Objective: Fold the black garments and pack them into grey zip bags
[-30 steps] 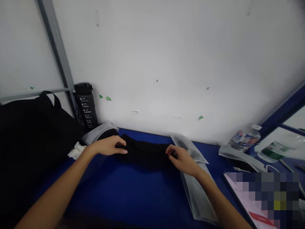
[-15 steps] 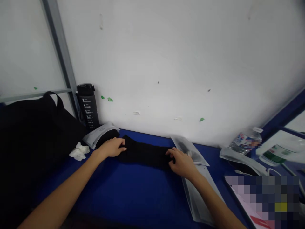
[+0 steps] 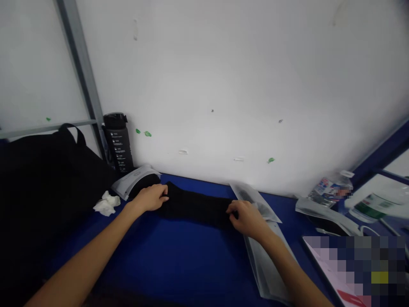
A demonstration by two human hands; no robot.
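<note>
A long strip of black cloth (image 3: 198, 207) lies stretched out across the blue table, its exact kind too dark to make out. My left hand (image 3: 152, 197) pinches its left end, thumb and fingers closed on the fabric. At the opposite end my right hand (image 3: 245, 216) grips the cloth with curled fingers. Just behind my left hand sits a frosted zip bag (image 3: 129, 181) with something black in it. Two more frosted plastic bags, an upper one (image 3: 252, 200) and a lower one (image 3: 263, 264), lie beside and under my right hand and forearm.
On the left are a black bag (image 3: 47, 183), a black water bottle (image 3: 119, 145) and crumpled tissue (image 3: 107, 204). To the right stand clear plastic bottles (image 3: 332, 187), another frosted bag (image 3: 319, 213) and a pink-edged flat item (image 3: 332, 266). A white wall (image 3: 204, 76) closes off the blue table (image 3: 179, 260).
My right hand has shifted slightly right and its fingers have curled in more on the cloth's end. The left hand stays nearly where it was.
</note>
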